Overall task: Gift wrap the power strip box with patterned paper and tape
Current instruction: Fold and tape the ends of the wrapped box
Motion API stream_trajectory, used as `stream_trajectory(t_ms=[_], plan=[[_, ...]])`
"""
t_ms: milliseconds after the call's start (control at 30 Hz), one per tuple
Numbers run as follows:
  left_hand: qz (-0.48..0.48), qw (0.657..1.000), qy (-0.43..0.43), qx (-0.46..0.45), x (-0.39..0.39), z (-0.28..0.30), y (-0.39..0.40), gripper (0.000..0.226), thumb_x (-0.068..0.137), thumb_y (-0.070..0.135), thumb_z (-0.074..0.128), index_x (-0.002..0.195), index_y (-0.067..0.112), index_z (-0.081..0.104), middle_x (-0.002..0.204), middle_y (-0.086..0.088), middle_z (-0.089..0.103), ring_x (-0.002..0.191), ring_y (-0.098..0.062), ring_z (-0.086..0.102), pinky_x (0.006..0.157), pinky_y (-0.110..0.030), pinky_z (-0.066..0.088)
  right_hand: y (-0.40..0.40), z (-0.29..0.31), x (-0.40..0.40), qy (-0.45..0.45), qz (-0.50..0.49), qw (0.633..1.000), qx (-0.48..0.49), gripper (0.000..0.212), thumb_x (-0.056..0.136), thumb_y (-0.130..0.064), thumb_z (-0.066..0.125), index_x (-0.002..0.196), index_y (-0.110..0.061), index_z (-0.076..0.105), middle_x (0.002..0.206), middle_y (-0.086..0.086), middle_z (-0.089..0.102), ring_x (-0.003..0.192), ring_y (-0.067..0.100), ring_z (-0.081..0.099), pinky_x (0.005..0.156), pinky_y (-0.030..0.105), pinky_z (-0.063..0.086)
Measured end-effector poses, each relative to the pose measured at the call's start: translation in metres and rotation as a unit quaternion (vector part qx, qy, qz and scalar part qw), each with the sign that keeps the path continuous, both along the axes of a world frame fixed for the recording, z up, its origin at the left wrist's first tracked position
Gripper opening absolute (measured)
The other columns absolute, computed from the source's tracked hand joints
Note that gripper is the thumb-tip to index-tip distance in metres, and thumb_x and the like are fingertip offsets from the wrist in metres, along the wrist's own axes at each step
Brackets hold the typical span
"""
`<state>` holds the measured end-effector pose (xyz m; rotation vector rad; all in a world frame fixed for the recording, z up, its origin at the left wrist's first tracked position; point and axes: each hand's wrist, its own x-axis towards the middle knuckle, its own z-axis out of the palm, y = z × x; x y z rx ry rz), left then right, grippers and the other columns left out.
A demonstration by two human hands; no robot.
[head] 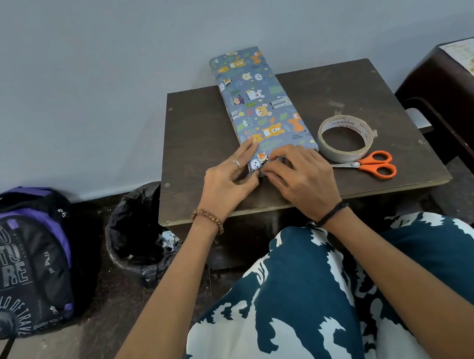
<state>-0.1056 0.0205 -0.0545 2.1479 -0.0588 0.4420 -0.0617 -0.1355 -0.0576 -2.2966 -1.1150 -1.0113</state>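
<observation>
The long box (258, 102) lies lengthwise on a small dark table (199, 142), covered in blue paper printed with cartoon animals; its far end sticks out past the table's back edge. My left hand (229, 180) presses the near left side of the box, fingers fairly straight, thumb at the near end. My right hand (297, 176) curls over the near end and pinches the paper fold there. What the near end flap looks like is hidden under my fingers. A roll of clear tape (346, 138) sits just right of the box.
Orange-handled scissors (375, 163) lie right of my right hand, beside the tape. A black bin (139, 237) with paper scraps stands on the floor left of the table, a black and purple backpack (23, 263) further left. A dark plastic stool (467, 120) stands at the right.
</observation>
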Motion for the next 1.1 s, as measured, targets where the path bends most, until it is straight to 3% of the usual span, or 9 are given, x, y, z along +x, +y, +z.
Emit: stream_trajectory(t_ms=[267,433,500,600,667,867,1100], plan=[[-0.028,0.997,0.04,-0.056,-0.003,0.001,-0.001,0.054,0.08,-0.006,0.063,0.13,0.009,0.05,0.134,0.011,0.044,0.115,0.007,0.046,0.089,-0.011,0.047,0.0,0.003,0.0,-0.038,-0.018,0.999,-0.018,0.013,0.086,-0.014,0.065,0.074,-0.017,0.069,0.077,0.001,0.065,0.058,0.017,0.057,0.055,0.028,0.044],[-0.043,0.997,0.029,-0.05,-0.003,-0.001,0.0,0.054,0.08,-0.003,0.065,0.131,0.01,0.05,0.136,0.008,0.044,0.121,-0.002,0.048,0.091,-0.015,0.048,0.001,0.003,0.0,-0.052,-0.016,0.999,-0.002,0.012,0.085,-0.014,0.066,0.073,-0.019,0.068,0.072,-0.002,0.062,0.054,0.015,0.054,0.058,0.027,0.042],[-0.043,0.997,0.028,-0.052,-0.003,-0.003,0.0,0.054,0.08,-0.001,0.067,0.131,0.01,0.051,0.138,0.006,0.046,0.123,-0.007,0.049,0.091,-0.017,0.049,0.001,0.004,0.001,-0.043,-0.015,0.999,0.009,0.007,0.083,-0.015,0.068,0.084,-0.019,0.062,0.071,-0.001,0.061,0.055,0.017,0.055,0.06,0.029,0.042],[-0.037,0.997,0.028,-0.06,-0.001,-0.004,-0.001,0.053,0.079,0.003,0.069,0.13,0.011,0.053,0.137,0.006,0.047,0.123,-0.008,0.05,0.09,-0.019,0.051,0.001,0.006,0.004,0.005,0.013,0.999,0.033,0.035,0.077,-0.017,0.073,0.095,-0.018,0.043,0.069,0.0,0.06,0.055,0.018,0.057,0.067,0.03,0.036],[-0.032,0.998,0.022,-0.052,0.0,-0.005,-0.001,0.053,0.079,0.005,0.07,0.129,0.013,0.054,0.135,0.009,0.048,0.122,-0.005,0.049,0.088,-0.02,0.052,0.001,0.008,0.005,0.025,0.023,0.999,0.034,0.039,0.075,-0.017,0.074,0.097,-0.018,0.042,0.068,-0.001,0.06,0.055,0.018,0.058,0.066,0.031,0.038],[-0.019,1.0,0.001,-0.025,0.001,-0.006,-0.001,0.051,0.08,0.01,0.07,0.128,0.015,0.054,0.132,0.011,0.048,0.122,-0.001,0.047,0.089,-0.017,0.05,-0.002,0.014,0.01,0.058,0.005,0.998,-0.003,0.016,0.077,-0.021,0.074,0.09,-0.013,0.069,0.082,0.004,0.062,0.061,0.018,0.054,0.06,0.03,0.043],[0.002,0.999,-0.022,0.029,0.002,-0.008,-0.002,0.049,0.082,0.009,0.068,0.129,0.016,0.054,0.132,0.008,0.05,0.118,0.005,0.045,0.083,-0.013,0.051,-0.005,0.022,0.011,0.2,0.031,0.979,0.013,0.014,0.08,-0.019,0.07,0.092,-0.014,0.073,0.087,0.002,0.064,0.073,0.017,0.059,0.068,0.024,0.035]])
